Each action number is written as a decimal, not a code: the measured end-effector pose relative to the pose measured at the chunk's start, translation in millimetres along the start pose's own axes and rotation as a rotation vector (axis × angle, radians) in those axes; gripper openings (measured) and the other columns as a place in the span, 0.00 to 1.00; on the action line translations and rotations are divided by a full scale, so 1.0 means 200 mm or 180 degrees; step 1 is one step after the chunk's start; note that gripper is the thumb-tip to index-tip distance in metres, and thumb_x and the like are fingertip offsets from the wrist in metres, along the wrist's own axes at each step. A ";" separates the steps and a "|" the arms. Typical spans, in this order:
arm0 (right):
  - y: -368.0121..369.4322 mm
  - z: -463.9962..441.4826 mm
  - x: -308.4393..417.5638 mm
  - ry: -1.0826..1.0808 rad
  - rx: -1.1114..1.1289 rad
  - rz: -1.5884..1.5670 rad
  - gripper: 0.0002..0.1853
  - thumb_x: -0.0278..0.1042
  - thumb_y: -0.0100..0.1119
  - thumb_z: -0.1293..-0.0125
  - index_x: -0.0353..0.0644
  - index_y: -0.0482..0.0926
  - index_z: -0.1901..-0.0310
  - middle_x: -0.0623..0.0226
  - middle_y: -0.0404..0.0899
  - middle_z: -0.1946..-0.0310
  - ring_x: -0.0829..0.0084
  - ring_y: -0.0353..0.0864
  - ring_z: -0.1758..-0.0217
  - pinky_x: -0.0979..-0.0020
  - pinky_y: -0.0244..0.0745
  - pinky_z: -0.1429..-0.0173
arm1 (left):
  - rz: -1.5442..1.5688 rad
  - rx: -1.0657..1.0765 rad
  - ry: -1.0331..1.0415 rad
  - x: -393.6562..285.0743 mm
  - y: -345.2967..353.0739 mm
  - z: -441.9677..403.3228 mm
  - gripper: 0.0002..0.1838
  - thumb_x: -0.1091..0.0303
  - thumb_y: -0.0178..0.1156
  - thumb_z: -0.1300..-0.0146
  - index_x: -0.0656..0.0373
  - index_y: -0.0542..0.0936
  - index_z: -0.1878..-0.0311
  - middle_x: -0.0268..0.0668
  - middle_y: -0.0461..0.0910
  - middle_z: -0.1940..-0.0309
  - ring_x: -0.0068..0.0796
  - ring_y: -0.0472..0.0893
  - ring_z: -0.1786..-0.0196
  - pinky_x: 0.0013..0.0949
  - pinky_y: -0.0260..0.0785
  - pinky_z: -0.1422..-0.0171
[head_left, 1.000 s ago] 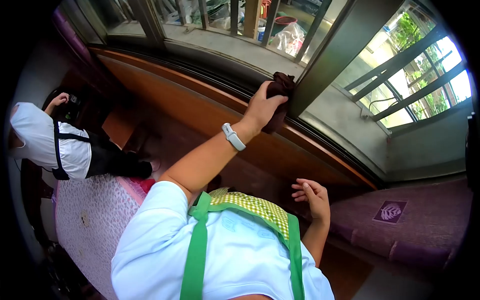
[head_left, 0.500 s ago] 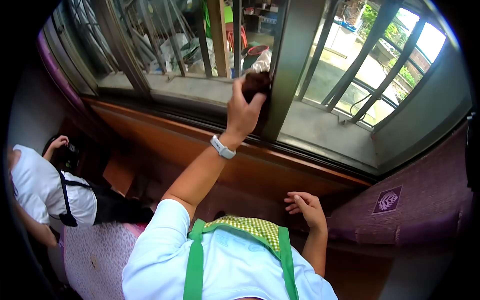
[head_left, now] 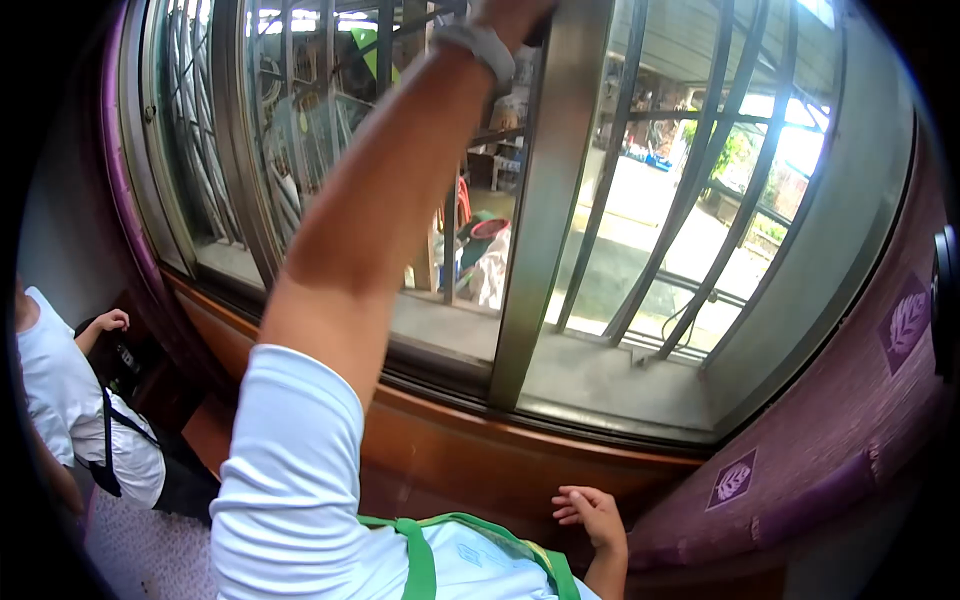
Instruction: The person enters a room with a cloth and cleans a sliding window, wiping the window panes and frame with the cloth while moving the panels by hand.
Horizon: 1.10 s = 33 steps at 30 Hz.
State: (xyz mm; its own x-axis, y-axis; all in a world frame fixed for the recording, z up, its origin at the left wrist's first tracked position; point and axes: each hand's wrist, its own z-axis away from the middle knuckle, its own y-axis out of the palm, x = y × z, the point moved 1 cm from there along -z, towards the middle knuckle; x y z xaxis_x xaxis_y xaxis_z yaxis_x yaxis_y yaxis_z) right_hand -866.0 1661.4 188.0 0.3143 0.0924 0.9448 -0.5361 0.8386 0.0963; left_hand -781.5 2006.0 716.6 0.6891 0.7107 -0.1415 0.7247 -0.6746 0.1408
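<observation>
My left hand [head_left: 510, 18] is raised high at the top edge of the view, against the window glass beside the metal window frame [head_left: 552, 190]. Its fingers are mostly cut off. A dark edge of the brown cloth [head_left: 543, 28] shows next to it, the same crumpled cloth it gripped a moment before. A pale watch [head_left: 478, 48] is on that wrist. My right hand [head_left: 592, 514] hangs low near the wooden ledge, fingers loosely bent and apart, with nothing in it.
Metal bars [head_left: 655, 190] stand outside the window. A wooden ledge [head_left: 480, 450] runs under the sill. A purple curtain [head_left: 790, 460] hangs at the right. Another person in a white shirt [head_left: 60, 380] is at the left, near a patterned tablecloth [head_left: 150, 550].
My left hand has moved up the glass with the cloth, from low by the sill to the top edge. The view has tilted upward. My right hand stays low and empty.
</observation>
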 end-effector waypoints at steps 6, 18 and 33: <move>0.05 -0.11 0.07 0.0164 0.0251 0.0142 0.15 0.33 0.51 0.30 0.31 0.76 0.48 0.54 0.82 0.59 0.68 0.84 0.64 0.71 0.80 0.62 | -0.0169 -0.0398 -0.0055 -0.13 -0.06 0.32 0.22 0.54 0.51 0.33 0.58 0.75 0.43 0.48 0.79 0.51 0.40 0.78 0.45 0.36 0.68 0.41; 0.32 -0.27 0.17 0.0095 0.1036 0.0664 0.16 0.37 0.50 0.29 0.35 0.76 0.47 0.58 0.82 0.57 0.70 0.83 0.62 0.72 0.79 0.58 | -0.0173 0.0982 -0.1128 0.01 -0.42 1.61 0.11 0.64 0.56 0.36 0.61 0.76 0.55 0.51 0.78 0.69 0.55 0.78 0.67 0.42 0.70 0.65; 0.62 -0.22 0.46 -0.2657 0.0123 -0.0054 0.34 0.19 0.58 0.38 0.37 0.55 0.32 0.62 0.67 0.41 0.73 0.69 0.40 0.70 0.68 0.38 | 0.0898 0.2718 -0.2808 -0.48 -0.59 1.94 0.30 0.53 0.56 0.34 0.69 0.67 0.39 0.49 0.74 0.49 0.38 0.74 0.45 0.35 0.64 0.39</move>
State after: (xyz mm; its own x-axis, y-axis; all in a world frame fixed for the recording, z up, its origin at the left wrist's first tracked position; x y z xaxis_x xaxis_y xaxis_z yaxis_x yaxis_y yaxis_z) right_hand -869.1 1798.5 273.4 -0.3531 -0.3608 0.8632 -0.5677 0.8160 0.1088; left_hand -931.3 1939.3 333.2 0.3501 0.3683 -0.8613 0.0970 -0.9288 -0.3578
